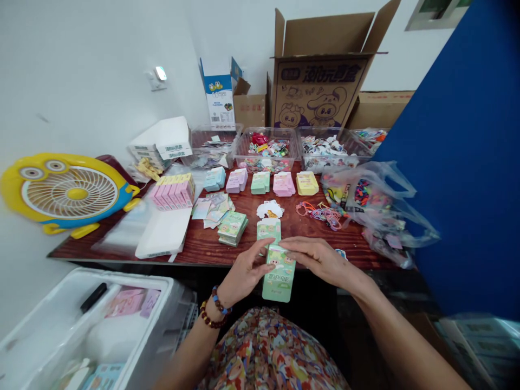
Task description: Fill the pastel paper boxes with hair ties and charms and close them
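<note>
green card forms the printed carton (pixel 278 279), just below the centre of the frame, in front of the near edge of the wood-grain counter (pixel 203 241). the left hand (pixel 244 273) pinches its upper left side between thumb and fingers; the right hand (pixel 323 260) lays bent fingers along its top edge, though i cannot tell whether they grip. another green printed piece (pixel 268 228) lies just behind, and a row of five pastel cartons (pixel 260 183) spans the middle of the frame. the step in hand appears to be working the carton's top end; the next move probably calls for a steady left pinch while the right fingers manage the flap.
</note>
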Demonstrator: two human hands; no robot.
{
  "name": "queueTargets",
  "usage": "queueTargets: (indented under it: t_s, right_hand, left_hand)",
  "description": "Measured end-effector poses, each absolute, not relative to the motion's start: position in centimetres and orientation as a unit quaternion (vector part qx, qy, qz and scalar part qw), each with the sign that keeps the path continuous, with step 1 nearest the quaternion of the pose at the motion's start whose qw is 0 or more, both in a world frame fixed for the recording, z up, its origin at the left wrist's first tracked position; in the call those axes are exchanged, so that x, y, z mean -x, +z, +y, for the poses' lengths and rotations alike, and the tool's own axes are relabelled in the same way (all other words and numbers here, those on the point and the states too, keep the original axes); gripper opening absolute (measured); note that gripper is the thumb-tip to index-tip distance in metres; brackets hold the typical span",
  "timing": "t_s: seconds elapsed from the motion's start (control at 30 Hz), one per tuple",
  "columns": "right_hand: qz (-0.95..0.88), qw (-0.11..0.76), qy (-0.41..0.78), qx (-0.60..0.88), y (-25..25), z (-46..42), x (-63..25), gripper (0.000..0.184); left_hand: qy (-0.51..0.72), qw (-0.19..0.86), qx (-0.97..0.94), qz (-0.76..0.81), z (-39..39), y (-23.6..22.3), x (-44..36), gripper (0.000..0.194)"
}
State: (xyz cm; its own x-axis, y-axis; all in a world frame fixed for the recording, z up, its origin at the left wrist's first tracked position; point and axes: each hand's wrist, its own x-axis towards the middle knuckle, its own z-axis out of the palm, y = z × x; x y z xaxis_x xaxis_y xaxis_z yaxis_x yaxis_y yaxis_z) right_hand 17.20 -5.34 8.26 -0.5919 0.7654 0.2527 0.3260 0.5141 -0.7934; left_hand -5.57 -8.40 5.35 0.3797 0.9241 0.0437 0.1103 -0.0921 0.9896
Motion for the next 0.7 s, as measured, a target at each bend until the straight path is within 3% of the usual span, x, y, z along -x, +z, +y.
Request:
queueTargets:
  t_s: [0.17, 0.3, 0.37, 0.53, 0.6, 0.7]
  right_hand:
    - [-0.762, 0.384, 0.36, 0.376, 5.9, -6.5, -16.9, 0.027]
    - [-0.714, 0.367, 0.468, 0.37, 4.6, -6.8, -16.9, 0.017]
    - [-0.671, 0.359, 0.529, 0.376, 4.0, -6.3, -17.0, 0.017]
    - [-0.424, 0.469, 0.632, 0.448, 2.7, -4.5, -16.5, 0.027]
    - [-0.338, 0.496, 0.668, 0.44, 2.2, -4.3, -15.3, 0.03]
    - [-0.282, 0.457, 0.739, 0.407, 1.4, -5.1, -12.6, 0.032]
  left_hand:
    - [0.383, 0.565, -0.619, 0.388, -8.3, 5.1, 5.7, 0.048]
    - [0.334, 0.564, -0.645, 0.393, -8.6, 5.1, 5.7, 0.033]
    - [0.329, 0.572, -0.641, 0.392, -8.6, 4.9, 5.8, 0.035]
    - [0.416, 0.586, -0.555, 0.419, -7.7, 3.3, 6.0, 0.057]
    - [0.43, 0.534, -0.6, 0.413, -7.5, 2.4, 5.7, 0.073]
    - [0.456, 0.41, -0.677, 0.407, -7.7, 1.0, 4.9, 0.106]
